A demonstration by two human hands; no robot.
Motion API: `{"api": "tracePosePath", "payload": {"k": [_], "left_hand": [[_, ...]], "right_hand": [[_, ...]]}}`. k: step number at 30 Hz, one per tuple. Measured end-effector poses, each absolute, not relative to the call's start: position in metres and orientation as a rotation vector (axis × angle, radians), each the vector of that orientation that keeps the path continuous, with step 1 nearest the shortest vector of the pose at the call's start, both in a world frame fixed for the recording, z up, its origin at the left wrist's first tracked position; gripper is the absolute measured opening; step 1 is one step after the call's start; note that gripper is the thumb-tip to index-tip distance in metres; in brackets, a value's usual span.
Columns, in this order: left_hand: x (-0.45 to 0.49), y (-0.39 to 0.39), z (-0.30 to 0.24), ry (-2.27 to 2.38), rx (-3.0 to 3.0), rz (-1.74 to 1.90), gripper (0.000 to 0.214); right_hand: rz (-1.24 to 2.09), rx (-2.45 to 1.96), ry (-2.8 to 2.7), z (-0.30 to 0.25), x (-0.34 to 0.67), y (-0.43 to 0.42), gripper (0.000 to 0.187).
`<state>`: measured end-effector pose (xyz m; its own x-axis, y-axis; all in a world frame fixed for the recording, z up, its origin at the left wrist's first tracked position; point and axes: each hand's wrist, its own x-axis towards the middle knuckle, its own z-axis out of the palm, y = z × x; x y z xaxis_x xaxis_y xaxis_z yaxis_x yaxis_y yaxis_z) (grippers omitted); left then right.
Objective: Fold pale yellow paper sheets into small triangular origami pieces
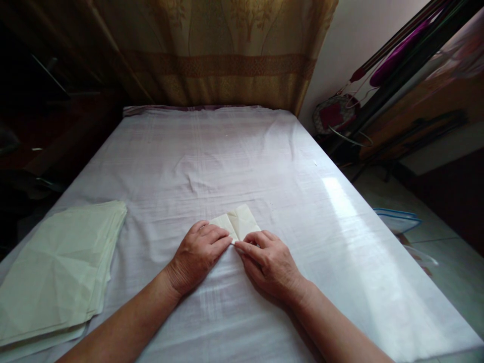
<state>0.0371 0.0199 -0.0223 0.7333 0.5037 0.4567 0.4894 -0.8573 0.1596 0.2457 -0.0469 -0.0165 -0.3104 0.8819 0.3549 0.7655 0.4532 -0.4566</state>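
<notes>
Two hands, the left hand (197, 254) and the right hand (270, 262), are laid palm-down, side by side, on the near edge of a small folded paper (242, 221). The left hand is spread nearly flat, with its fingertips (223, 239) pressed onto the paper's near left part. The right hand is slightly bent, with its forefinger tip pressed at the paper's near corner, where the two hands almost meet. Nothing is clasped in either grip: the paper is only pressed down, not lifted.

The cream-coloured folded paper is creased across its top and lies near the middle of a table (227, 151) draped in white cloth. A stack of flat cream paper sheets (56, 272) is placed at the table's near left corner, well apart from the hands. A gold patterned curtain (215, 50) is hung behind the far edge. Dark rods (416, 45) are leaned against the wall at the right.
</notes>
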Motion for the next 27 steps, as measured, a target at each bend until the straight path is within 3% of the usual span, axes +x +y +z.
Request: {"api": "tracePosePath", "payload": {"k": [16,27], "left_hand": [[0.022,0.015,-0.011,0.729,2.889,0.459,0.032],[0.008,0.021,-0.010,0.733,2.871,0.479,0.033]], "right_hand": [[0.254,-1.430,-2.237,-0.013,0.243,-0.047,0.024],[0.263,-1.394,-2.236,-0.017,0.246,-0.047,0.024]]}}
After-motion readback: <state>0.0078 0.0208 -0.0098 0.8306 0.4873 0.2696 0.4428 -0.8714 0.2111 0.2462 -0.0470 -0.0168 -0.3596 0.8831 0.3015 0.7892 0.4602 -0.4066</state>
